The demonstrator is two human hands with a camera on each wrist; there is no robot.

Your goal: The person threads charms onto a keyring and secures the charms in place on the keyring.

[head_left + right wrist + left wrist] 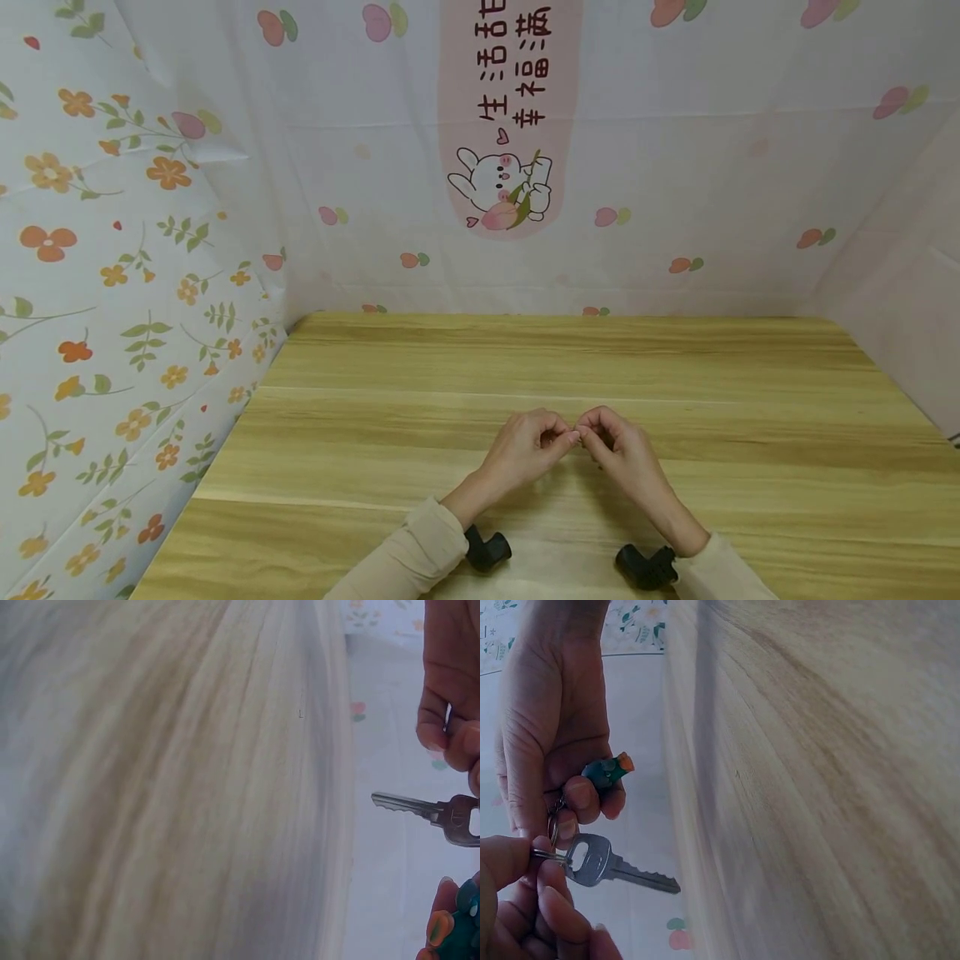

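Fingertips nearly touching, both hands meet above the wooden table in the head view. My left hand (527,447) pinches a thin metal key ring (547,855) between thumb and fingers. From that ring a silver key (592,861) sticks out, its toothed blade pointing down toward the table. The right hand (628,460) holds the keychain, its thumb at the ring and its other fingers curled by the short chain. A small teal figure charm (604,772) with an orange end shows at those fingers. The exact grip on the ring is partly hidden by the fingertips.
Beneath both hands lies the wood-grain table (390,425). Black curved devices sit by the left sleeve (408,554) and the right sleeve (720,571). Printed cloth (360,167) hangs behind the table, with flowered cloth (135,333) on the left.
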